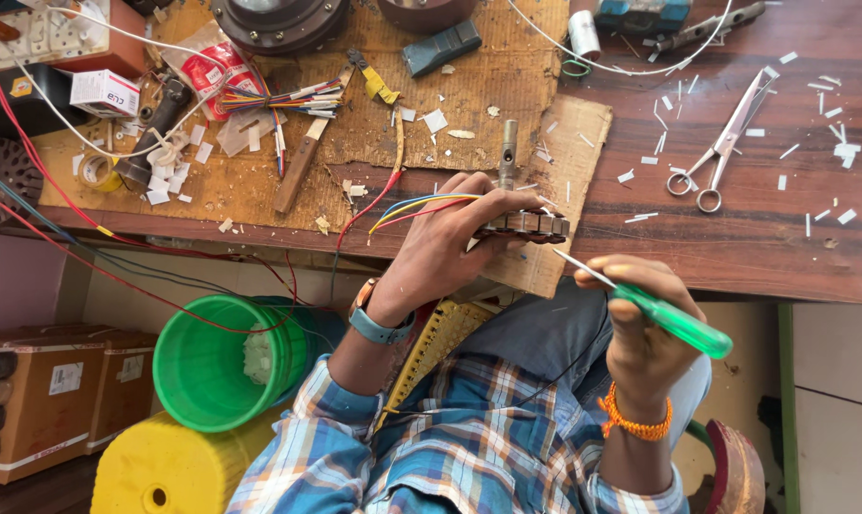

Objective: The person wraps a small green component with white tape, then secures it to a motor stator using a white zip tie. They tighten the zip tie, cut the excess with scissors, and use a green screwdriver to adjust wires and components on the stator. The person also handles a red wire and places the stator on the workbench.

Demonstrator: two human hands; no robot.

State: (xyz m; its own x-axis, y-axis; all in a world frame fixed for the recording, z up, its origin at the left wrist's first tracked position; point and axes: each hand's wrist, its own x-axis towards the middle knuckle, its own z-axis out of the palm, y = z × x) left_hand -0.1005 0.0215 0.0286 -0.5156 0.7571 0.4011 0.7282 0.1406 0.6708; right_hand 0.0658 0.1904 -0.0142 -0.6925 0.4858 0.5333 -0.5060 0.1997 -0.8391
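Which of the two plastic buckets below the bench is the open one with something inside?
The green bucket, its mouth facing the camera with white scraps inside; the yellow bucket beside it shows its closed base.

Small white box (105, 92), red-white packet (209, 65), far-left bench.

Near the middle of the frame the left hand (445, 243) grips a round slotted stator (529, 225) at the front edge of the wooden bench (735, 238); its steel shaft (508, 152) points toward the top of the frame, and coloured wires (421, 205) trail left from under the fingers; the right hand (640, 324), lower right of centre, holds a green-handled screwdriver (664, 314), its thin blade angled up-left, tip just beside the stator; a pair of scissors (726, 143) lies open at upper right among white paper scraps; a green bucket (217, 366) sits at lower left; a worn cardboard sheet (450, 95) covers the bench at upper centre.
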